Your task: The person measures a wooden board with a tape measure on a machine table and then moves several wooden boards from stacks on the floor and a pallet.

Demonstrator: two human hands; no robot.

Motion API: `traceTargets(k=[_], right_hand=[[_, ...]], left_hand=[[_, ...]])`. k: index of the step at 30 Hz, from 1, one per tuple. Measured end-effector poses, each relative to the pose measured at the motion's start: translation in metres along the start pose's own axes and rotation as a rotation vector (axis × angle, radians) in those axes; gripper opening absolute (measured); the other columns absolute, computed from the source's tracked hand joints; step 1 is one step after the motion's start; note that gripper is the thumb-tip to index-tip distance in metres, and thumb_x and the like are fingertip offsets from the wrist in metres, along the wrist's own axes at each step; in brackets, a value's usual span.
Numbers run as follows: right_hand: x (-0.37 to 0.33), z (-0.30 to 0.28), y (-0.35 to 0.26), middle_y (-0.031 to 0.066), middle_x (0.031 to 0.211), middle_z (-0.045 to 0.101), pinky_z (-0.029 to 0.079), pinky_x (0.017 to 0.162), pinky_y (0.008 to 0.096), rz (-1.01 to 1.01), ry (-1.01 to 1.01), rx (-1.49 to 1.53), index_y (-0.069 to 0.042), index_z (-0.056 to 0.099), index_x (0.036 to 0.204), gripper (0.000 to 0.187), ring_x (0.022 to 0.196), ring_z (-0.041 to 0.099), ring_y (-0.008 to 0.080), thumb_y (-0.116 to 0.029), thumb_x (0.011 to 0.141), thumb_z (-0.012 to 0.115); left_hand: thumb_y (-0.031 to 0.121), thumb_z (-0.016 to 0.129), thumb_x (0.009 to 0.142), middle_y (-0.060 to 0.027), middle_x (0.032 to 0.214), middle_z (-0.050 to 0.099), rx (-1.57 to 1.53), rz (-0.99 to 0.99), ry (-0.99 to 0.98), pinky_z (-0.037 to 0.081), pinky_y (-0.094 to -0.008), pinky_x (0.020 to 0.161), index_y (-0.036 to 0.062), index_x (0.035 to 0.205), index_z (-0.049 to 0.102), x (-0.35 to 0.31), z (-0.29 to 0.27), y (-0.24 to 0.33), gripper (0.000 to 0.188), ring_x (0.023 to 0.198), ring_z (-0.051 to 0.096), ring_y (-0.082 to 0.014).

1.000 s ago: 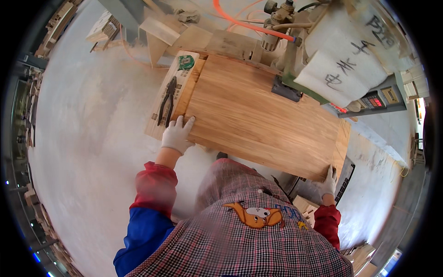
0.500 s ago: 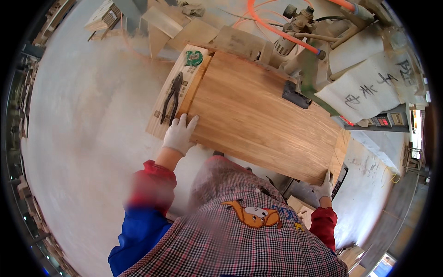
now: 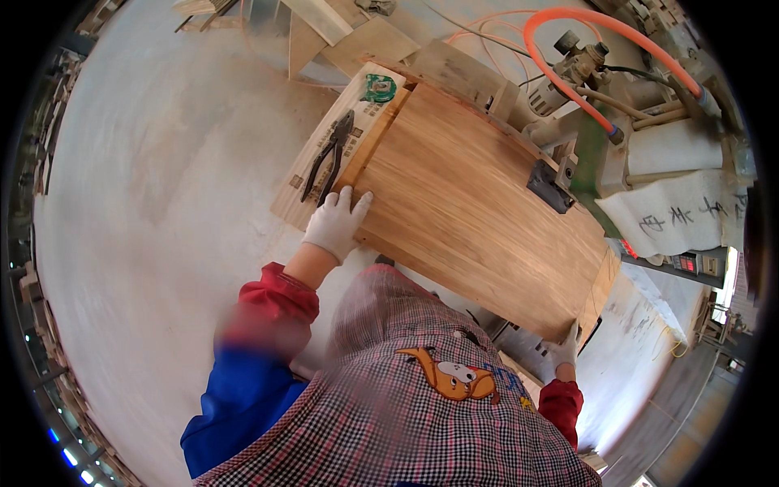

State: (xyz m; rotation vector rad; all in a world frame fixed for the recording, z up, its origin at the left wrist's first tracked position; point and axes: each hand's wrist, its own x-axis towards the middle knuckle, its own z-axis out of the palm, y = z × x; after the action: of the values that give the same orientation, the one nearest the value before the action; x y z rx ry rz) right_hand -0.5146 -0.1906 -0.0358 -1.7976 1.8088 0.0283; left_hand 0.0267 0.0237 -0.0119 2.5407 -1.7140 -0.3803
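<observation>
A flat light-brown wooden panel [image 3: 479,211] lies across the work surface in front of me, slanting down to the right. My left hand [image 3: 337,221], in a white glove, grips its near left corner, with the fingers apart on top; the thumb is hard to see. At the near right corner my gloved right hand [image 3: 562,351] holds the panel's edge, thumb on top and the other fingers mostly hidden. Black-handled pliers [image 3: 331,154] lie on a pale printed board [image 3: 304,180] beside my left fingers. A green tape measure [image 3: 378,88] sits at that board's far end.
A green machine [image 3: 596,154] with an orange hose [image 3: 560,16] stands at the back right, its black block [image 3: 550,187] above or against the panel. A cloth with handwriting [image 3: 665,213] hangs on it. Loose boards [image 3: 369,50] lie behind on the grey floor [image 3: 162,203].
The view has turned slightly, so the panel, pliers and machine appear shifted. Both hands keep the same places at the panel's corners.
</observation>
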Motion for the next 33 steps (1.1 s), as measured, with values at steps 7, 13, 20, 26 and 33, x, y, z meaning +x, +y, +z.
traceTargets(k=[7,13,20,26,33], right_hand=[[0.009,0.003,0.019,0.0204,0.143,0.012,0.028,0.104,0.0345,-0.005,-0.021,0.071,-0.010,0.015,0.141,0.116,0.131,0.021,0.0324,-0.002,0.045,0.080],[0.011,0.012,0.032,0.0193,0.144,0.009,0.026,0.106,0.0334,-0.060,-0.033,0.228,-0.008,0.010,0.141,0.120,0.132,0.019,0.0308,-0.006,0.045,0.081],[0.012,0.011,0.037,0.0216,0.141,0.014,0.027,0.106,0.0338,-0.070,0.030,-0.126,-0.006,0.011,0.140,0.118,0.130,0.021,0.0331,-0.011,0.046,0.082],[0.003,-0.007,-0.004,0.0224,0.135,0.028,0.036,0.098,0.0416,-0.117,0.042,-0.366,-0.003,0.021,0.137,0.111,0.122,0.035,0.0386,-0.028,0.048,0.083],[-0.018,-0.020,-0.033,0.0152,0.135,0.031,0.038,0.095,0.0432,0.018,0.078,-0.467,-0.014,0.027,0.137,0.103,0.118,0.037,0.0389,-0.029,0.051,0.082]], left_hand=[[0.023,0.077,0.056,-0.0193,0.122,0.041,-0.006,0.005,-0.030,0.046,-0.0364,0.084,0.0120,0.130,0.037,0.007,-0.002,-0.003,0.086,0.100,0.047,-0.0322],[0.022,0.078,0.056,-0.0204,0.123,0.040,-0.065,0.007,-0.059,0.046,-0.0385,0.083,0.0133,0.131,0.036,0.006,-0.008,-0.007,0.086,0.102,0.047,-0.0342],[0.023,0.078,0.056,-0.0224,0.124,0.038,-0.049,0.021,-0.073,0.045,-0.0391,0.085,0.0135,0.132,0.034,0.012,-0.012,-0.006,0.088,0.104,0.045,-0.0366],[0.025,0.080,0.053,-0.0233,0.127,0.036,0.037,0.016,-0.067,0.042,-0.0414,0.090,0.0130,0.133,0.032,0.010,-0.001,-0.003,0.094,0.106,0.044,-0.0381],[0.028,0.080,0.055,-0.0207,0.129,0.036,0.195,-0.053,-0.146,0.042,-0.0413,0.090,0.0160,0.138,0.025,0.010,-0.007,0.016,0.100,0.108,0.043,-0.0378]])
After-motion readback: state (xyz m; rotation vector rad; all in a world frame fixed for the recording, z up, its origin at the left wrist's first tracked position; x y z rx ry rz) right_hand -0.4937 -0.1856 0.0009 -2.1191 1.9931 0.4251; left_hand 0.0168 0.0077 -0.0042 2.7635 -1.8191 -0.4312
